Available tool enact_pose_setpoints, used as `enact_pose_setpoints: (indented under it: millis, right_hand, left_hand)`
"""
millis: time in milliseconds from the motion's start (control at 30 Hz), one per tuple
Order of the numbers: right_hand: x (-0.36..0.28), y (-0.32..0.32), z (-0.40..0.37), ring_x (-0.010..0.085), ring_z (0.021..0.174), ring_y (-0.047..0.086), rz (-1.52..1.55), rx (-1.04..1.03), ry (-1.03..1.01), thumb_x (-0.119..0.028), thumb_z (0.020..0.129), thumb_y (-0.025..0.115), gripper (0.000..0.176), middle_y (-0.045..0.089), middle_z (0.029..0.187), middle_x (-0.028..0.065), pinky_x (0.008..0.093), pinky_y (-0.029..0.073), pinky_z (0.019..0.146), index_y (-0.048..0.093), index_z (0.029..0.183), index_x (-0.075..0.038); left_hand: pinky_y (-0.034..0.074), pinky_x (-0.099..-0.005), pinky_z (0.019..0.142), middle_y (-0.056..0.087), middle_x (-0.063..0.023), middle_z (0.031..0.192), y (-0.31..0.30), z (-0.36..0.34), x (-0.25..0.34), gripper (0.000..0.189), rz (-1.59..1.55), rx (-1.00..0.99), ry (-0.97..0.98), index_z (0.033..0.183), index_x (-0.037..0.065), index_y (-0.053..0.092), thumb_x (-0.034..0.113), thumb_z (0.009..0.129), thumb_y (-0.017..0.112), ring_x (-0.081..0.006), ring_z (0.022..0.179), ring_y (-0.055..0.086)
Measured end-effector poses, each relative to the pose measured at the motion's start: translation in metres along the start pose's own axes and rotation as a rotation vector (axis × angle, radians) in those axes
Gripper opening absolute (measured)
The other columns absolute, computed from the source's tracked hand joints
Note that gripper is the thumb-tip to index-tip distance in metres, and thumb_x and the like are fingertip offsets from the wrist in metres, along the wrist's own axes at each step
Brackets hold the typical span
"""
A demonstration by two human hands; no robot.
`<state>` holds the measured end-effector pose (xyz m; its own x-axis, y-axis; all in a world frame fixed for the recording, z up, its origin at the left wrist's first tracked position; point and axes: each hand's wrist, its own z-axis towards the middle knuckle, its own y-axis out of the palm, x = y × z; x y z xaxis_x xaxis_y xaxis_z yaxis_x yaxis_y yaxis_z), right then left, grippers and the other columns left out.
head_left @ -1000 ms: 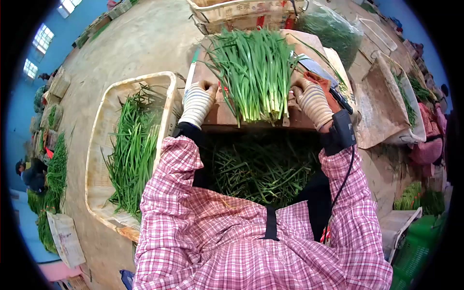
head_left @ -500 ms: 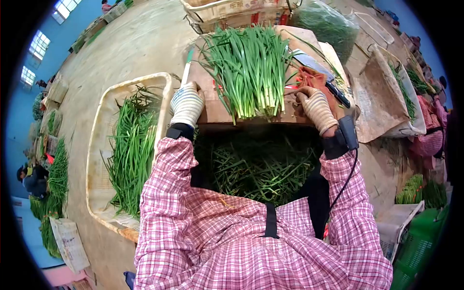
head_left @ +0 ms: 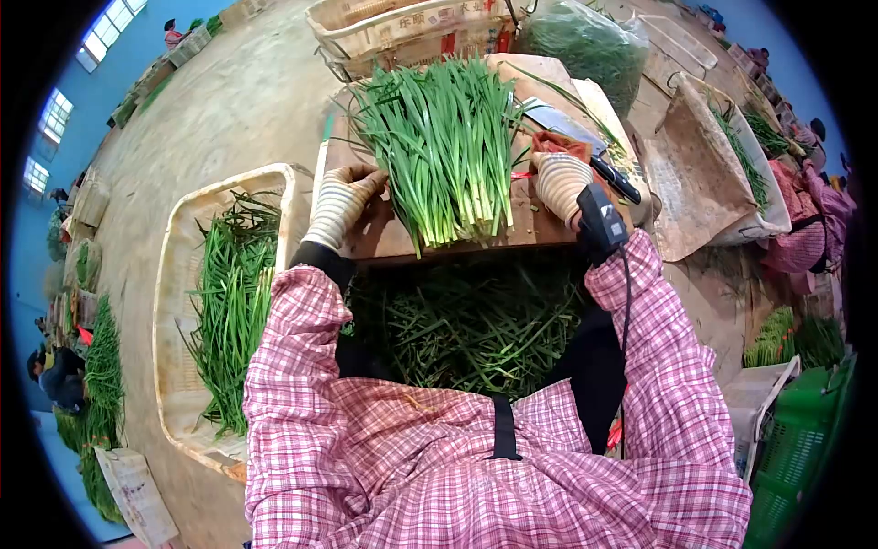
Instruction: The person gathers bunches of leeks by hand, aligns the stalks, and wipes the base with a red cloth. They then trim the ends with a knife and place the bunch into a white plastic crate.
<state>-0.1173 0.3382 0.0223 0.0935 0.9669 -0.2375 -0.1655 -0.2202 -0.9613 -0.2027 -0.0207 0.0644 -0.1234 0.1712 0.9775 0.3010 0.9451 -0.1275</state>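
A bundle of long green leafy stalks, like garlic chives [head_left: 448,151], lies on a brown board [head_left: 366,240], its pale cut ends towards me. My left hand [head_left: 343,203], in a striped glove, is at the bundle's left edge with fingers pinched together; what they hold is hidden. On the other side, my right hand [head_left: 562,186], also gloved, has its fingers closed at the end of a thin red strip [head_left: 521,174] that comes out from the bundle. Just beyond that hand are a crumpled orange-red cloth [head_left: 560,144] and a knife [head_left: 558,121] with a black handle.
To the left stands a pale crate [head_left: 169,302] with more green stalks [head_left: 233,320]. Loose leaves [head_left: 466,329] fill the dark space below the board. A large crate [head_left: 402,37] and a plastic bag of greens [head_left: 585,50] stand behind. Other people work at both sides.
My left hand has turned inward, its fingers now against the bundle's left edge. My right hand has moved slightly in towards the red strip and closed more. The whole view has shifted a little.
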Motion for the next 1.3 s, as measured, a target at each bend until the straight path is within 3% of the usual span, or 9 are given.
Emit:
enact_pose_setpoints:
  millis: [167,333,467,600,700,867,967,1100,1300]
  right_hand:
    - [-0.012,-0.043,-0.033,0.0371,0.094,0.069,0.070,0.076,0.110,-0.025,0.096,0.057,0.027,0.072,0.093,0.0221,0.0452,0.054,0.084,0.068,0.107,-0.003]
    - [-0.019,-0.041,-0.036,0.0376,0.094,0.068,0.135,0.109,0.324,-0.034,0.086,0.071,0.038,0.071,0.098,0.0211,0.0445,0.052,0.085,0.066,0.109,-0.005]
    - [-0.027,-0.039,-0.039,0.0383,0.099,0.066,0.140,0.166,0.260,-0.031,0.089,0.070,0.047,0.068,0.112,0.0202,0.0437,0.052,0.086,0.056,0.124,-0.003]
    - [0.102,0.092,-0.004,0.0351,0.097,0.068,-0.238,0.584,-0.081,-0.026,0.103,0.052,0.031,0.070,0.104,0.0144,0.0434,0.053,0.088,0.054,0.125,-0.005]
    - [-0.004,-0.007,-0.025,0.0316,0.086,0.069,0.046,0.392,0.182,-0.037,0.103,0.052,0.041,0.071,0.094,0.0140,0.0400,0.057,0.081,0.052,0.126,-0.002]
    - [-0.013,-0.023,-0.032,0.0363,0.082,0.071,0.777,0.403,0.627,-0.046,0.093,0.063,0.049,0.070,0.081,0.0200,0.0445,0.054,0.073,0.057,0.118,-0.004]
    - [0.017,-0.003,-0.034,0.0351,0.081,0.071,0.630,0.400,0.334,-0.042,0.092,0.065,0.044,0.069,0.076,0.0200,0.0466,0.054,0.072,0.059,0.114,-0.004]
    - [-0.019,-0.032,-0.040,0.0298,0.105,0.067,0.024,0.121,0.315,-0.028,0.094,0.063,0.040,0.064,0.121,0.0232,0.0428,0.052,0.094,0.058,0.125,-0.004]
    - [0.040,0.035,-0.012,0.0365,0.095,0.067,0.492,0.475,0.084,-0.018,0.091,0.061,0.045,0.068,0.107,0.0194,0.0447,0.053,0.086,0.053,0.133,-0.007]
  left_hand:
    - [0.055,-0.0301,0.059,0.069,-0.0045,0.082,0.000,0.005,-0.006,0.019,0.005,-0.107,0.052,0.101,0.000,0.071,0.015,0.091,0.074,-0.0142,0.065,0.064]
    - [0.056,-0.0316,0.065,0.071,-0.0060,0.086,0.003,0.005,-0.008,0.013,0.092,-0.177,0.053,0.100,-0.001,0.069,0.009,0.092,0.071,-0.0156,0.073,0.066]
    - [0.057,-0.0325,0.070,0.070,-0.0042,0.089,-0.001,0.013,-0.013,0.014,0.109,-0.194,0.068,0.102,0.000,0.069,0.011,0.093,0.072,-0.0148,0.079,0.066]
    - [0.056,-0.0321,0.066,0.070,-0.0056,0.086,0.001,0.006,-0.009,0.012,0.071,-0.175,0.059,0.100,-0.001,0.068,0.009,0.094,0.070,-0.0153,0.075,0.067]
    - [0.056,-0.0321,0.066,0.069,-0.0053,0.086,0.001,0.000,-0.001,0.012,0.089,-0.186,0.052,0.100,-0.001,0.067,0.009,0.094,0.069,-0.0150,0.075,0.066]
    - [0.057,-0.0316,0.066,0.069,-0.0053,0.086,0.004,0.001,-0.007,0.012,0.127,-0.165,0.085,0.100,-0.001,0.067,0.010,0.094,0.069,-0.0156,0.074,0.067]
    - [0.057,-0.0309,0.065,0.070,-0.0060,0.086,0.003,0.001,-0.008,0.013,0.065,-0.186,0.078,0.101,-0.001,0.067,0.010,0.094,0.069,-0.0158,0.074,0.067]
    - [0.057,-0.0315,0.064,0.070,-0.0073,0.086,-0.002,0.012,-0.015,0.015,0.049,-0.223,0.036,0.104,-0.001,0.066,0.011,0.095,0.068,-0.0168,0.072,0.067]
    - [0.059,-0.0329,0.072,0.070,-0.0055,0.091,-0.002,0.011,-0.015,0.016,-0.030,-0.255,-0.016,0.106,0.000,0.067,0.012,0.096,0.069,-0.0162,0.082,0.068]
